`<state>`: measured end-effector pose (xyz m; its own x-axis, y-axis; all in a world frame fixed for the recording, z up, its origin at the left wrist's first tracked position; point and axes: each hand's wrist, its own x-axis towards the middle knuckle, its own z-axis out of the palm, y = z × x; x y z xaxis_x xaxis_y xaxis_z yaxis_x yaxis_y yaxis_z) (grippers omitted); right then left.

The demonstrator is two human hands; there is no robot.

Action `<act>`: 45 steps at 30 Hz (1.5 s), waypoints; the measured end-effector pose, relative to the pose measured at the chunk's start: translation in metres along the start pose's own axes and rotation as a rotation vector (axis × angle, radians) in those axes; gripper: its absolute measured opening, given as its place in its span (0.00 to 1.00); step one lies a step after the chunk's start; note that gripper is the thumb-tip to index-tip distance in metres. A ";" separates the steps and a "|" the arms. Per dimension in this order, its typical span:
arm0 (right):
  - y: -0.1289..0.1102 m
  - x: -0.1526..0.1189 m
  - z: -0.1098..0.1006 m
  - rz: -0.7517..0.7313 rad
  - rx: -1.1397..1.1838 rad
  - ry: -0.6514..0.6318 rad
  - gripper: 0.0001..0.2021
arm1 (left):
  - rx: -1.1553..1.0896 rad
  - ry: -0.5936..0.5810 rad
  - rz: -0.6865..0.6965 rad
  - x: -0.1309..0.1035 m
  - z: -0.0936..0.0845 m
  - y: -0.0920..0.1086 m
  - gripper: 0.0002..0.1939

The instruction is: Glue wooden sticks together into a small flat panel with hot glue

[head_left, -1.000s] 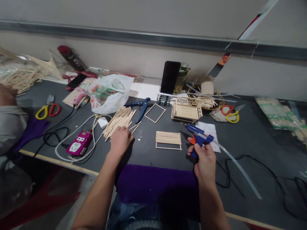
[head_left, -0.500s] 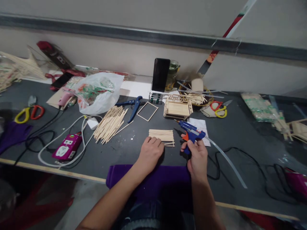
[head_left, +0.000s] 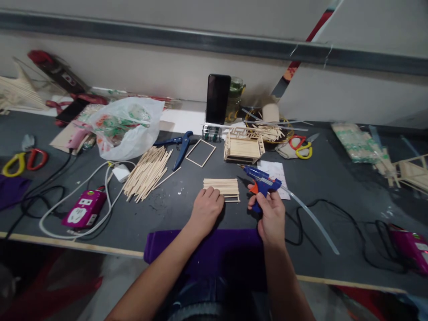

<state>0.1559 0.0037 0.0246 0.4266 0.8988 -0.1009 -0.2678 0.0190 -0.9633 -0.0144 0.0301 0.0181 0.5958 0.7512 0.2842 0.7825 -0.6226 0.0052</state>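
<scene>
My right hand [head_left: 272, 211] is wrapped round the handle of a blue hot glue gun [head_left: 262, 179] with an orange trigger. Its nozzle points left, and a long clear glue stick [head_left: 314, 218] trails from its back. My left hand [head_left: 207, 206] is closed, knuckles up, at the near left side of a flat panel of thin wooden sticks [head_left: 222, 183]; its fingertips are hidden. One stick lies along the panel's near edge with a narrow gap. Behind the panel sits a small stick-built model [head_left: 244, 148], beside a diamond-turned square stick frame [head_left: 200, 152].
Left of the panel lie a pile of loose sticks [head_left: 149, 171], a blue cutter [head_left: 182, 150] and a purple power socket [head_left: 85, 208] with cables. A phone [head_left: 218, 99] stands upright behind. Scissors [head_left: 301, 147] lie at right. A black cord [head_left: 351, 220] crosses the right side.
The camera view has shifted slightly, moving the scene left and a little up. The stick along the panel's near edge now lies straighter. Both hands keep nearly the same pose.
</scene>
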 end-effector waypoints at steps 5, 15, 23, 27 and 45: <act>-0.001 0.000 0.000 0.010 -0.007 0.005 0.13 | -0.027 -0.031 -0.038 -0.007 -0.006 0.014 0.08; 0.002 0.001 -0.001 0.019 -0.029 0.000 0.15 | -0.123 -0.016 -0.111 -0.028 0.001 0.037 0.20; 0.002 0.001 0.000 0.018 -0.035 0.012 0.15 | -0.072 -0.129 -0.205 -0.009 -0.019 0.014 0.10; 0.002 0.001 0.000 0.006 -0.041 -0.002 0.13 | -0.053 -0.260 -0.201 0.012 -0.024 -0.002 0.08; -0.002 0.001 0.001 0.012 -0.017 -0.017 0.12 | -0.077 -0.268 -0.036 0.024 -0.017 -0.017 0.07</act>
<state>0.1563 0.0047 0.0268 0.4089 0.9061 -0.1085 -0.2582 0.0009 -0.9661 -0.0159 0.0551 0.0411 0.6023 0.7981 0.0183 0.7943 -0.6014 0.0865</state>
